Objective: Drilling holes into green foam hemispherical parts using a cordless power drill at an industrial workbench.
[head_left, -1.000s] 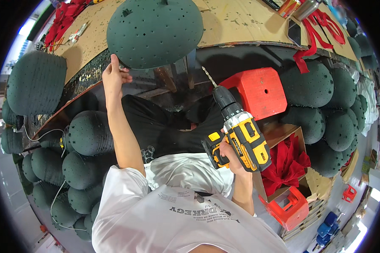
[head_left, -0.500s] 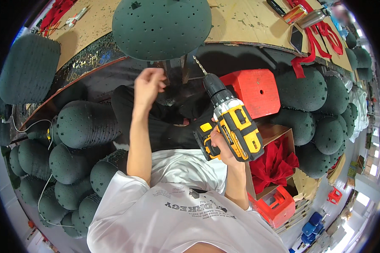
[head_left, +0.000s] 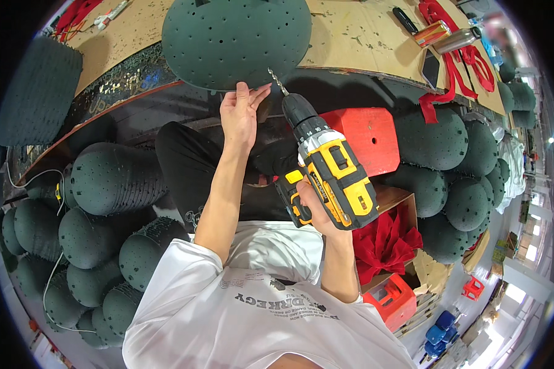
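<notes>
A dark green dome (head_left: 237, 43) pierced with many small holes rests at the table's near edge. My left hand (head_left: 239, 120) is at its near rim, the thumb against the outer face and the fingers at the lower edge. In my right hand (head_left: 317, 206) is a yellow and black cordless drill (head_left: 332, 163), gripped by its handle. Its twist bit (head_left: 277, 81) points up and left, with the tip close to the dome's lower right; whether it touches the surface I cannot tell.
Stacked green domes (head_left: 120, 178) lie to my left, more (head_left: 431, 141) to my right. A red stool (head_left: 369, 141) and a carton of red ribbon (head_left: 388, 243) stand right. On the cardboard-topped table (head_left: 351, 37) are a phone (head_left: 431, 67), a metal bottle (head_left: 457, 40) and red ribbon.
My left hand has moved up and right to the dome's near rim. The drill has shifted left and slightly up, bringing its bit closer to the dome.
</notes>
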### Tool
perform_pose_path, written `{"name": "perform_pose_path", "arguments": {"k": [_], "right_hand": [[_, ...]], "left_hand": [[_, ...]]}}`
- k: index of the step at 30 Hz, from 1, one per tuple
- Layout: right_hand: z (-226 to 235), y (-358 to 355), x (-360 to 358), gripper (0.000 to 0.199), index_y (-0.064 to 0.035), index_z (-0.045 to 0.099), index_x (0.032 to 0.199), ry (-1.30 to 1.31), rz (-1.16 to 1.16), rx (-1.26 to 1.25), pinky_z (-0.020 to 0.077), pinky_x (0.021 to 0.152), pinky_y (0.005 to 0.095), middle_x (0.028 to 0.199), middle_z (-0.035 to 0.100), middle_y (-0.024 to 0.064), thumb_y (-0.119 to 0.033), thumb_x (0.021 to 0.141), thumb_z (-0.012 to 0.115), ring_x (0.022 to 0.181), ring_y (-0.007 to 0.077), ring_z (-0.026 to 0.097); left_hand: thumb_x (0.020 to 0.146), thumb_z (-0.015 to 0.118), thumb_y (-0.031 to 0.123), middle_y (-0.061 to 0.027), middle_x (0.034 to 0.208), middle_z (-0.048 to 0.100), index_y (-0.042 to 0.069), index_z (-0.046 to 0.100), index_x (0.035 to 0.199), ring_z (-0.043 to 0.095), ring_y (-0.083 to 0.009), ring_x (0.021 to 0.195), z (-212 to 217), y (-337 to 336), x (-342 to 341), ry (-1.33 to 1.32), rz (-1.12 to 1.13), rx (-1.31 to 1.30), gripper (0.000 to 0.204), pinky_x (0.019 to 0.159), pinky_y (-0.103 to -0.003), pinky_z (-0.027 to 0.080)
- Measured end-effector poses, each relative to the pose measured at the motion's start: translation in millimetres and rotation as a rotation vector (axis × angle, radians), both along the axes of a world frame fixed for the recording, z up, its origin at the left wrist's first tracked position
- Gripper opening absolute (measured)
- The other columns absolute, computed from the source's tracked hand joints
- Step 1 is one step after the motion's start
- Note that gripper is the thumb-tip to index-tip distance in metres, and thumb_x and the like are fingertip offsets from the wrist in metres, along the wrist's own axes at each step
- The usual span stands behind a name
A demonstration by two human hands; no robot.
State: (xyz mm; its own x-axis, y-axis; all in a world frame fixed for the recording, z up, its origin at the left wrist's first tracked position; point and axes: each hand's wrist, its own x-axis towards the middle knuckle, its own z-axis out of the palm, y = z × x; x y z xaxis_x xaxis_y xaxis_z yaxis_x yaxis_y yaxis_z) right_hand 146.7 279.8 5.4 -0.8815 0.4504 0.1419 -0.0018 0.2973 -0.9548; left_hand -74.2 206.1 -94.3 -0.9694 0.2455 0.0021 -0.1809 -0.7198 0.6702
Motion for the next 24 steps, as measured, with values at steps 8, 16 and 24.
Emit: {"name": "perform_pose_path", "arguments": {"k": [8, 16, 24], "right_hand": [[4.2, -4.9, -13.7, 0.021, -0.0019, 0.073, 0.108, 0.052, 0.072, 0.256, 0.0556, 0.073, 0.0335, 0.097, 0.073, 0.0074, -0.003, 0.088, 0.074, 0.084, 0.0196, 0.070], [3.3, -7.5, -16.1, 0.021, -0.0008, 0.071, 0.110, 0.080, 0.076, 0.323, 0.0543, 0.070, 0.0317, 0.093, 0.071, 0.0056, -0.003, 0.090, 0.073, 0.079, 0.0160, 0.068], [6.8, -12.9, -17.1, 0.017, -0.0004, 0.072, 0.107, 0.005, 0.055, 0.368, 0.0549, 0.071, 0.0313, 0.092, 0.071, 0.0053, -0.004, 0.090, 0.073, 0.078, 0.0142, 0.068]], "left_hand": [[0.105, 0.061, 0.029, -0.0149, 0.112, 0.072, -0.001, 0.062, 0.109, 0.069, -0.0265, 0.109, 0.1, -5.4, -1.0, -0.037, -0.006, 0.064, 0.031, 0.106, -0.040, 0.052], [0.104, 0.063, 0.031, -0.0150, 0.107, 0.071, -0.003, 0.060, 0.104, 0.072, -0.0311, 0.105, 3.7, -2.8, 0.7, -0.055, 0.035, 0.046, 0.034, 0.101, -0.047, 0.057], [0.106, 0.060, 0.029, -0.0159, 0.109, 0.071, -0.005, 0.059, 0.109, 0.072, -0.0302, 0.105, 5.6, -0.9, 1.5, -0.060, 0.060, 0.051, 0.035, 0.100, -0.046, 0.058]]}}
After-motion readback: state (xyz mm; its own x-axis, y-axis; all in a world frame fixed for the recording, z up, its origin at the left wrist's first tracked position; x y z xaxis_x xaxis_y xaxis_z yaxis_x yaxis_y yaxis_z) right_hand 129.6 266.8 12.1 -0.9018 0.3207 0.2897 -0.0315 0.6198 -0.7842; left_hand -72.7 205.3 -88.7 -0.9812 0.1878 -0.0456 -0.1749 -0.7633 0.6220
